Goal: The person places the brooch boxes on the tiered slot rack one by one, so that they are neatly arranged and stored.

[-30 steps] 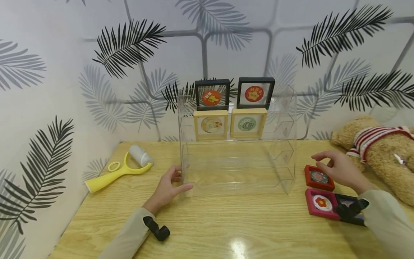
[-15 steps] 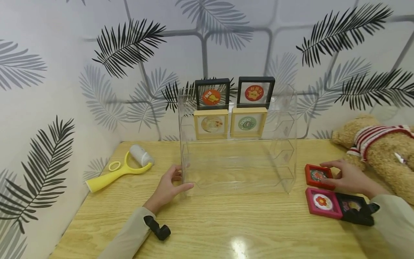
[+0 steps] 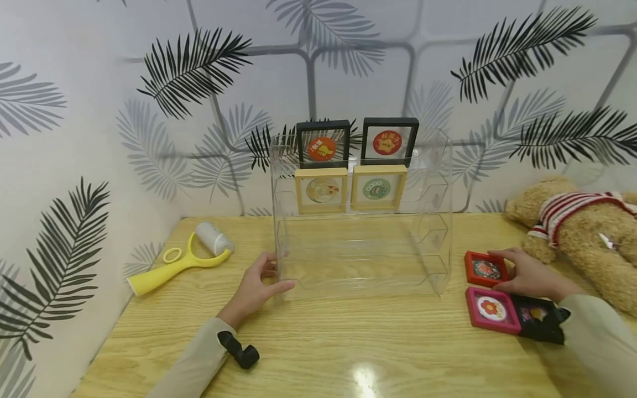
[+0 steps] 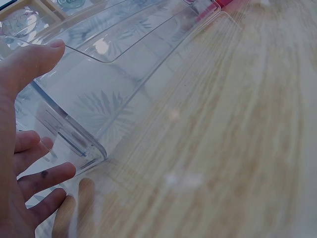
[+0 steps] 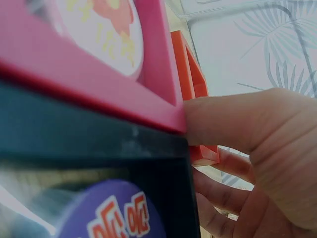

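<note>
Worktop (image 3: 398, 348): wood-grained, carries everything handled here.
Clear acrylic display rack (image 3: 363, 265): upright near the worktop's back edge, about midway along.
Teddy bear (image 3: 582, 221): lying toward the back right corner, behind the loose frames.
Left hand (image 3: 256, 290): holds the rack's left side wall, thumb in front, fingers outside it.
Right hand (image 3: 534, 276): fingers narrow, apparently pinching the red frame (image 3: 485, 268) by its right side; that frame is on the worktop's right part.
Racked frames: left black frame (image 3: 322, 145) and right black frame (image 3: 388, 141) on the top tier; left cream frame (image 3: 322, 190) and right cream frame (image 3: 378, 189) below.
Loose frames: pink frame (image 3: 492, 309) touching the dark frame (image 3: 532, 314), both nearer the front edge than the red one.
Progress, judged: just past half; four frames racked, three off it.
</note>
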{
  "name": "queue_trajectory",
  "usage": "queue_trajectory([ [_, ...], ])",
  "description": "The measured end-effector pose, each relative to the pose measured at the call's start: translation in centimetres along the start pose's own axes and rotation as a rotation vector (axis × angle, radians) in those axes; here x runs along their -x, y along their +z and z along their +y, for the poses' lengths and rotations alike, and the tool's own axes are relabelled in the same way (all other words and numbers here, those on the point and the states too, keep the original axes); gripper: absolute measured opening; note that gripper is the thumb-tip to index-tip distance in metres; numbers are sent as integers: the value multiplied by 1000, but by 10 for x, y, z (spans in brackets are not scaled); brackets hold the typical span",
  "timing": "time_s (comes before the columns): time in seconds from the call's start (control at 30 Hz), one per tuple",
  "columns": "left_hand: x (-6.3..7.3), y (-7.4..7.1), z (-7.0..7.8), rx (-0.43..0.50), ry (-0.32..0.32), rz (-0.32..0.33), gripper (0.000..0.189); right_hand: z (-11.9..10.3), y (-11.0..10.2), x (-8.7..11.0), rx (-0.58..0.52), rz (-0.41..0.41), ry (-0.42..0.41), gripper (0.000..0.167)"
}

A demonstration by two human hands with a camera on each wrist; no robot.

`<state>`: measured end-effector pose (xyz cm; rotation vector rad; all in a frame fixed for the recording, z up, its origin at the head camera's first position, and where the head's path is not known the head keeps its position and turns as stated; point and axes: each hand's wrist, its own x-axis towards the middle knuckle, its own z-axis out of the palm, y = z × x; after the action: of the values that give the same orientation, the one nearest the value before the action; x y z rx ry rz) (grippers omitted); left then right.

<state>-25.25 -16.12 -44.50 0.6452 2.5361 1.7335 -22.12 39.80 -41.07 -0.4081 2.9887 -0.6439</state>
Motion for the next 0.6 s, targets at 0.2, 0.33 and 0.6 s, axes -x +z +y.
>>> queue_trajectory([
  [0.2, -1, 0, 0, 1, 7, 2, 56, -1, 1, -3, 26, 18, -6, 76],
  [0.33, -1, 0, 1, -4, 15, 2, 57, -2, 2, -4, 24, 50, -8, 76],
  [0.6, 1, 0, 2, -12, 14, 3, 58, -15, 0, 3, -150, 179, 10, 80],
])
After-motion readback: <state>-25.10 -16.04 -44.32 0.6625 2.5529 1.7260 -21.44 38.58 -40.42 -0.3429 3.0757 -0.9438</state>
